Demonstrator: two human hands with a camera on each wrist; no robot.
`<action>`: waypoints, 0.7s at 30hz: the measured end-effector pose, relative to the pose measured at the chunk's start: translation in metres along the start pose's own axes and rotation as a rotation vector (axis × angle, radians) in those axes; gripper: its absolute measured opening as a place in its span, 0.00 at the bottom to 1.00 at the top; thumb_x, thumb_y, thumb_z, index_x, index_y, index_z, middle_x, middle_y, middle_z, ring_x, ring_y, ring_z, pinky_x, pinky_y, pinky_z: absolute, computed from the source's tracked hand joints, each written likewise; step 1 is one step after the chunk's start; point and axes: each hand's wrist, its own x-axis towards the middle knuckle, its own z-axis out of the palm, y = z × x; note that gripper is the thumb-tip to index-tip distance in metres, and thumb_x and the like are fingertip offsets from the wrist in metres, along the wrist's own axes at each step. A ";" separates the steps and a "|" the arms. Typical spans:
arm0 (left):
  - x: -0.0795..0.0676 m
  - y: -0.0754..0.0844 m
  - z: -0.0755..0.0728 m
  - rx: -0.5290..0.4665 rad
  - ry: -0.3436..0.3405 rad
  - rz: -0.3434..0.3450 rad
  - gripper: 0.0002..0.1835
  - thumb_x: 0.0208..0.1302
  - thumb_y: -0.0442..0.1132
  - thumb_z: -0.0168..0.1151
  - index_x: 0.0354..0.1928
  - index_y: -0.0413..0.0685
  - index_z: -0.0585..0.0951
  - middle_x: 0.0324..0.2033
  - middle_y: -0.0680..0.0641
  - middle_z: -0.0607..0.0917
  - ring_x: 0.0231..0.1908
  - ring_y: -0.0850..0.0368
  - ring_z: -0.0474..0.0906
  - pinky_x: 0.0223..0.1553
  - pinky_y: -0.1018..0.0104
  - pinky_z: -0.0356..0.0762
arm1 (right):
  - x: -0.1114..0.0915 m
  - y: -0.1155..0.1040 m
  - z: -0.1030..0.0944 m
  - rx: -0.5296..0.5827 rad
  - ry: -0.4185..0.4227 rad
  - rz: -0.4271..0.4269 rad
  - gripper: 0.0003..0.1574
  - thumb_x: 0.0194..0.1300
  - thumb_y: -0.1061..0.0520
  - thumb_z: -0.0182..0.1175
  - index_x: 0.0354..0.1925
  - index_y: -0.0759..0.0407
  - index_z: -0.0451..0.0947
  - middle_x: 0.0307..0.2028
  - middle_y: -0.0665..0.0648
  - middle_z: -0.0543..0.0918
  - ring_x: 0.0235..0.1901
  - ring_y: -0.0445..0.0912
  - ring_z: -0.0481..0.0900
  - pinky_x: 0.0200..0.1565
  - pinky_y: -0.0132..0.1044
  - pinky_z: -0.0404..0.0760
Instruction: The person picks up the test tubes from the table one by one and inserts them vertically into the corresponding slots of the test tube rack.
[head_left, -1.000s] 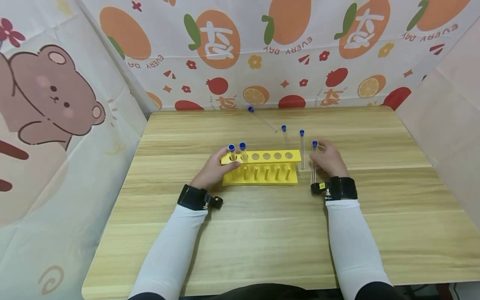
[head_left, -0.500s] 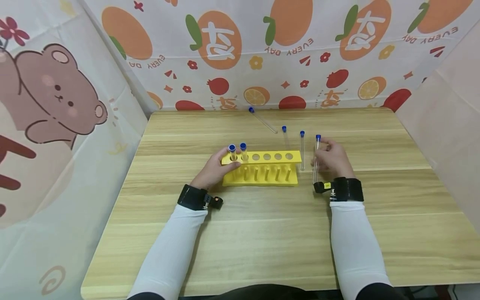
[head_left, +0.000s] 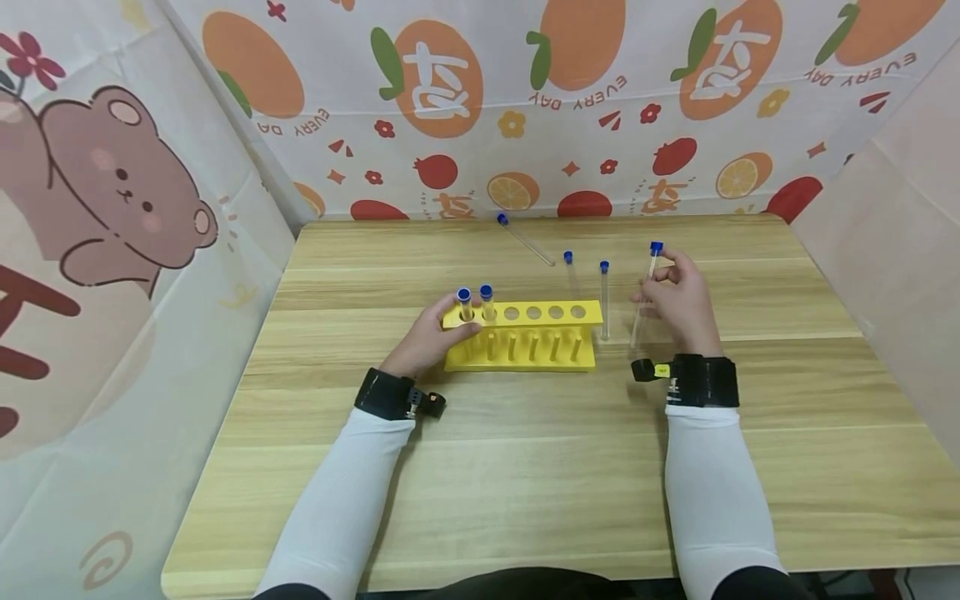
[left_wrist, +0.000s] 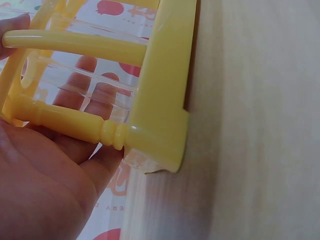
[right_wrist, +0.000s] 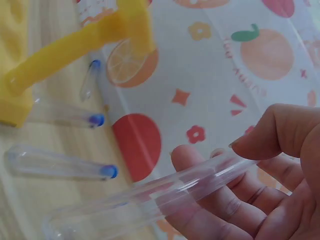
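The right hand is grasping a clear tube, pinching it between thumb and fingers near its capped end, while the left hand is curling its thumb and fingers round the nine o'clock end of the yellow rack. The held tube is sitting between two and three o'clock from the rack, and its lower end could be swinging off line if that high pinch is too loose, since most of its length is hanging below the fingers. Its foot could also be clipping the loose tube lying just beside the rack's three o'clock end; being round, that one would probably be rolling away. Too hard a pull by the left hand might be tilting the rack and rattling the two seated tubes, one at its extreme end and one next to it. The held tube is looking slim, see-through and glossy, catching pale streaks of light; its blue cap is leaning towards one o'clock, its rounded foot is pointing towards seven, and no liquid is showing inside. Whether that foot is touching the table, I cannot tell.
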 end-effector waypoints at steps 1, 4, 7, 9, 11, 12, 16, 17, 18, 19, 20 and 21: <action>0.000 0.000 0.000 -0.002 0.001 -0.002 0.24 0.68 0.43 0.63 0.64 0.51 0.73 0.69 0.46 0.67 0.68 0.50 0.63 0.67 0.52 0.64 | -0.001 -0.002 0.000 0.011 0.009 -0.013 0.41 0.67 0.64 0.57 0.73 0.45 0.58 0.41 0.56 0.73 0.36 0.48 0.88 0.33 0.41 0.86; 0.000 0.000 0.000 -0.006 0.000 -0.008 0.24 0.68 0.43 0.63 0.64 0.52 0.73 0.69 0.46 0.67 0.68 0.50 0.63 0.67 0.52 0.64 | -0.005 -0.009 0.001 0.011 0.031 -0.051 0.41 0.67 0.63 0.57 0.74 0.43 0.57 0.42 0.58 0.75 0.36 0.48 0.88 0.32 0.40 0.86; 0.000 -0.001 0.001 -0.003 0.004 -0.007 0.25 0.67 0.43 0.64 0.65 0.52 0.73 0.70 0.46 0.67 0.69 0.50 0.61 0.68 0.51 0.62 | -0.008 -0.015 0.002 -0.015 0.040 -0.076 0.42 0.69 0.59 0.57 0.75 0.40 0.54 0.42 0.57 0.76 0.35 0.46 0.88 0.33 0.40 0.86; 0.000 -0.001 0.001 0.002 0.006 -0.007 0.24 0.67 0.43 0.64 0.64 0.52 0.73 0.70 0.46 0.67 0.70 0.50 0.61 0.69 0.51 0.61 | -0.010 -0.018 0.003 -0.018 0.045 -0.095 0.42 0.70 0.57 0.58 0.75 0.38 0.53 0.40 0.55 0.77 0.35 0.47 0.88 0.32 0.41 0.86; 0.000 -0.002 0.001 0.007 0.008 -0.005 0.24 0.67 0.43 0.64 0.64 0.52 0.73 0.69 0.46 0.68 0.69 0.50 0.61 0.69 0.50 0.61 | -0.012 -0.022 0.004 -0.013 0.049 -0.118 0.42 0.70 0.55 0.59 0.74 0.37 0.52 0.39 0.54 0.77 0.35 0.48 0.88 0.31 0.42 0.86; 0.000 -0.002 0.000 0.010 0.007 -0.003 0.24 0.68 0.43 0.64 0.64 0.53 0.73 0.69 0.46 0.68 0.69 0.50 0.61 0.68 0.50 0.61 | -0.013 -0.024 0.004 -0.003 0.052 -0.133 0.42 0.70 0.54 0.59 0.74 0.37 0.53 0.38 0.53 0.77 0.35 0.48 0.88 0.30 0.43 0.86; 0.000 -0.002 0.000 0.010 0.001 0.004 0.23 0.68 0.43 0.63 0.63 0.52 0.73 0.68 0.46 0.69 0.67 0.50 0.62 0.67 0.50 0.62 | -0.019 -0.033 0.005 0.053 0.060 -0.193 0.41 0.69 0.56 0.60 0.73 0.37 0.55 0.37 0.54 0.78 0.33 0.48 0.88 0.29 0.43 0.85; 0.000 -0.001 0.000 0.009 0.000 0.003 0.23 0.68 0.43 0.63 0.63 0.52 0.73 0.68 0.45 0.69 0.67 0.49 0.62 0.67 0.50 0.62 | -0.021 -0.037 0.005 0.069 0.061 -0.207 0.41 0.69 0.57 0.61 0.73 0.38 0.56 0.36 0.54 0.78 0.33 0.48 0.88 0.29 0.42 0.85; 0.001 -0.001 0.000 0.007 -0.001 0.001 0.23 0.68 0.43 0.63 0.63 0.52 0.73 0.69 0.45 0.68 0.68 0.49 0.62 0.67 0.50 0.62 | -0.025 -0.041 0.007 0.086 0.062 -0.220 0.41 0.68 0.58 0.61 0.73 0.38 0.57 0.36 0.54 0.78 0.33 0.48 0.88 0.29 0.42 0.85; 0.000 0.000 0.000 0.004 -0.001 0.000 0.24 0.68 0.43 0.63 0.64 0.51 0.73 0.69 0.45 0.68 0.68 0.49 0.62 0.68 0.50 0.61 | -0.028 -0.046 0.008 0.106 0.063 -0.233 0.41 0.68 0.59 0.61 0.73 0.39 0.57 0.37 0.55 0.79 0.33 0.48 0.88 0.30 0.41 0.85; 0.000 0.000 0.000 0.002 -0.002 0.000 0.24 0.68 0.42 0.63 0.64 0.50 0.73 0.69 0.44 0.68 0.68 0.49 0.62 0.68 0.50 0.61 | -0.031 -0.048 0.010 0.112 0.070 -0.248 0.42 0.68 0.59 0.62 0.73 0.39 0.57 0.37 0.54 0.80 0.34 0.47 0.88 0.30 0.41 0.85; 0.000 0.000 0.000 0.000 -0.001 -0.001 0.24 0.68 0.42 0.63 0.64 0.50 0.73 0.69 0.44 0.67 0.68 0.49 0.62 0.68 0.50 0.61 | -0.033 -0.051 0.011 0.121 0.075 -0.261 0.42 0.67 0.59 0.62 0.73 0.40 0.57 0.38 0.56 0.80 0.34 0.47 0.88 0.31 0.40 0.85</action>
